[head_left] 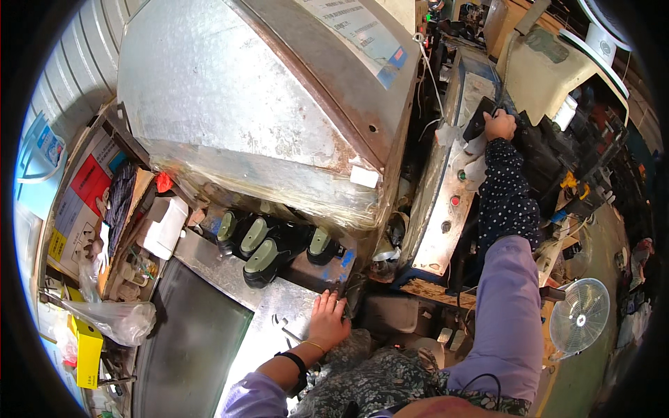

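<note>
My left hand (pixel 329 322) lies palm down at the edge of the metal worktop (pixel 282 310), fingers stretched out and holding nothing. Just beyond it several black shoes (pixel 263 263) sit on the worktop, each with an olive-green oval top of what looks like a shoe last. My right arm reaches far forward in a dotted sleeve cover. At its end my right hand (pixel 500 125) has curled fingers around the edge of a black object (pixel 479 118) above the long machine panel (pixel 446 202). That object's kind is not clear, and my fingertips are partly hidden.
A large metal hood (pixel 230 90) stands ahead of the worktop. A dark conveyor belt (pixel 191 341) runs at the lower left, beside shelves with a yellow box (pixel 86 352) and a plastic bag (pixel 125 320). A round fan (pixel 580 317) stands to the right.
</note>
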### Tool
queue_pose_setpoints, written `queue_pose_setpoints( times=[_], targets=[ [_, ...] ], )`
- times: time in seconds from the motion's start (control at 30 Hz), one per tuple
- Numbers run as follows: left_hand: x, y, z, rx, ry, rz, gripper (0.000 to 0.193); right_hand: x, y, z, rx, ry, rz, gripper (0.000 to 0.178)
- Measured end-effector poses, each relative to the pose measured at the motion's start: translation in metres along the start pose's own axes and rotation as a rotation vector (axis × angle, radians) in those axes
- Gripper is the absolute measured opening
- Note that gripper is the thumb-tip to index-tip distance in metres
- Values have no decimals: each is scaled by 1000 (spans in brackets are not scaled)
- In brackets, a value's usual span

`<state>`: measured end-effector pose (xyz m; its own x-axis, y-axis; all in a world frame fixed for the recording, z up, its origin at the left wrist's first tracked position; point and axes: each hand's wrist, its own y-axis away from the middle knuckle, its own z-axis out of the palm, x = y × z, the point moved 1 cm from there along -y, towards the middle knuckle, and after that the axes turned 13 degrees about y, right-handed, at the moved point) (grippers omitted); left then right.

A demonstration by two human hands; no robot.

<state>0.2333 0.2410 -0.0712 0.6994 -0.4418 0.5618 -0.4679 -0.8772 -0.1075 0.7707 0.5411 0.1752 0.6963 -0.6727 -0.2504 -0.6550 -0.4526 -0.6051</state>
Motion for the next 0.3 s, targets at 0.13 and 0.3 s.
queue_pose_setpoints(
  times=[0.13,0.3],
  targets=[
    [-2,0,2,-4,-59,11,59,-5,3,1,9,-23,-110,30],
    [-4,1,4,11,-59,12,60,-4,-2,-2,100,-498,-243,24]
  ],
)
